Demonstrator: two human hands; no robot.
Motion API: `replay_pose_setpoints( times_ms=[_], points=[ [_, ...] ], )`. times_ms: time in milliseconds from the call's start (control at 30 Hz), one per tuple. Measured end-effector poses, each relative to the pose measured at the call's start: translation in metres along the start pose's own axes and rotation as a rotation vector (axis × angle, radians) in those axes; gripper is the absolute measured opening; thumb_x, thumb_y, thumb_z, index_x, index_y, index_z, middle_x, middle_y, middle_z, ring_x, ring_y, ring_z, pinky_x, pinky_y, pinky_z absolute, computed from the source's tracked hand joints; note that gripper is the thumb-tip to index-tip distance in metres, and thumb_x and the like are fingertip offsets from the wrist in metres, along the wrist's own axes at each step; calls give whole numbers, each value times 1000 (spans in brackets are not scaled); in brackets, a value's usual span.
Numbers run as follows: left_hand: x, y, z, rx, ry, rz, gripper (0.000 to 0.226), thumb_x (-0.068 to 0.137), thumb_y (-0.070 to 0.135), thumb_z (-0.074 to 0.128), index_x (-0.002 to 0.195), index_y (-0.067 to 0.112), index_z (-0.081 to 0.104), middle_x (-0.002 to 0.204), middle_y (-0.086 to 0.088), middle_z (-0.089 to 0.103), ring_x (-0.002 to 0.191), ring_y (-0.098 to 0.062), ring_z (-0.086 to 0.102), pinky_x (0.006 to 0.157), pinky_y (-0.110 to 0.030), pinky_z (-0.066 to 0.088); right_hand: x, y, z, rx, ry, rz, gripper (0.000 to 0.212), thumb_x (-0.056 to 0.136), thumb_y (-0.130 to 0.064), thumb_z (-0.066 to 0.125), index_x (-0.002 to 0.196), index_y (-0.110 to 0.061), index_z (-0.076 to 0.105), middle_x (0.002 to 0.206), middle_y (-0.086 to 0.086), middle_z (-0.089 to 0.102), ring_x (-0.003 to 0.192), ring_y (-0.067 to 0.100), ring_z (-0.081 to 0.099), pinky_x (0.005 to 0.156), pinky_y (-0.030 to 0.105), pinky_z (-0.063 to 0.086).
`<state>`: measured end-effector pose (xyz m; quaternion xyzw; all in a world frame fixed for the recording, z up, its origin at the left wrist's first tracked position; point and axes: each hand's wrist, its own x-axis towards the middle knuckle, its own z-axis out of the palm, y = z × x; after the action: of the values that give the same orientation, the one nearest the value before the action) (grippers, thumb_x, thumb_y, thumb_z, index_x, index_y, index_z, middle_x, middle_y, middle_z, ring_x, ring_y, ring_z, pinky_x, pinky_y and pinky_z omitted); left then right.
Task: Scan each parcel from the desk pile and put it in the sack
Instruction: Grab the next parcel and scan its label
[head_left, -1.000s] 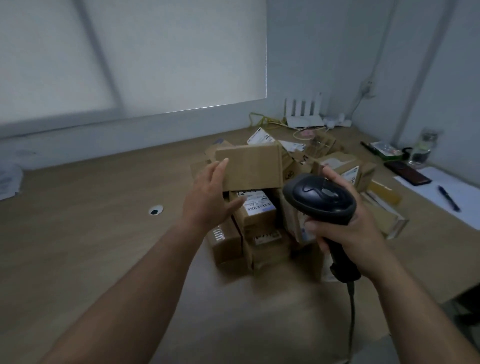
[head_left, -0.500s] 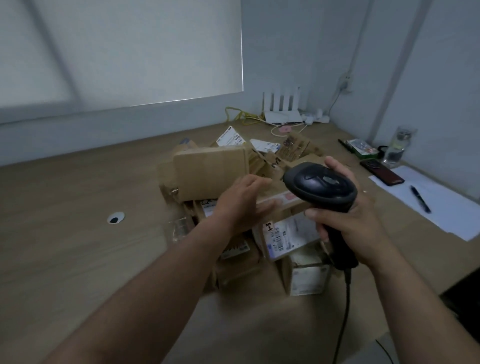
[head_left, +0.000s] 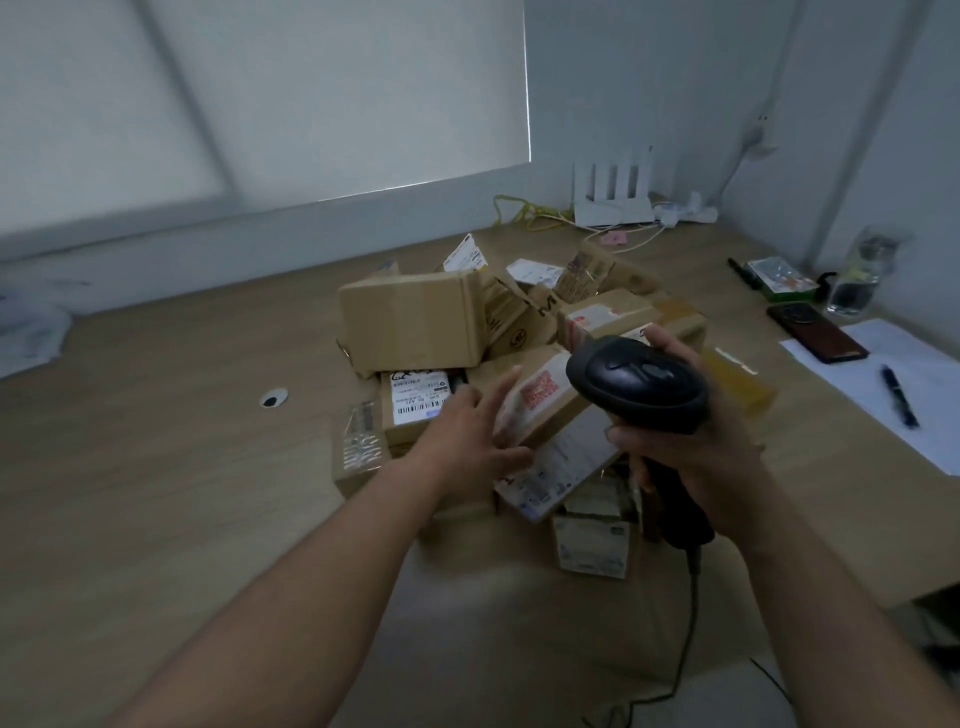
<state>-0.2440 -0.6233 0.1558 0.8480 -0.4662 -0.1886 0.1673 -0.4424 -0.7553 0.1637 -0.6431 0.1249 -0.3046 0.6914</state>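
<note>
A pile of cardboard parcels (head_left: 415, 322) lies in the middle of the wooden desk (head_left: 182, 467). My right hand (head_left: 717, 457) grips a black handheld barcode scanner (head_left: 639, 384) above the pile's right side, its head turned toward the parcels. My left hand (head_left: 467, 447) reaches in with fingers spread and straight, touching the left end of a tilted parcel with red print (head_left: 545, 395). Just left of it lies a box with a white barcode label (head_left: 415, 400). No sack is in view.
The scanner cable (head_left: 685, 649) hangs down toward the desk's near edge. A phone (head_left: 815, 332), a pen (head_left: 896, 395) on white paper, and a glass (head_left: 857, 280) sit at the right. A white router (head_left: 613, 202) stands at the back. A cable hole (head_left: 272, 399) is left of the pile.
My left hand has let go of the large plain box and moved right and down to the parcel with red print. The scanner hand has stayed roughly in place.
</note>
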Motion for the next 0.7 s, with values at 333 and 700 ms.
replay_pose_setpoints(
  times_ms=[333,700],
  points=[
    [-38,-22,2,-575,111,-127,112,74,34,80,148,53,-2,123,-2,57,101,-15,64,75,-23,56,1,10,6,21,-73,30,91,65,4,76,139,-35,42,107,6,67,50,28,53,44,34,46],
    [-85,-55,-30,-893,325,-93,98,85,18,72,151,47,6,112,20,46,96,5,54,68,-14,51,15,2,72,-100,-154,-39,89,71,3,78,131,-49,39,128,0,55,69,15,63,52,29,52]
  ],
)
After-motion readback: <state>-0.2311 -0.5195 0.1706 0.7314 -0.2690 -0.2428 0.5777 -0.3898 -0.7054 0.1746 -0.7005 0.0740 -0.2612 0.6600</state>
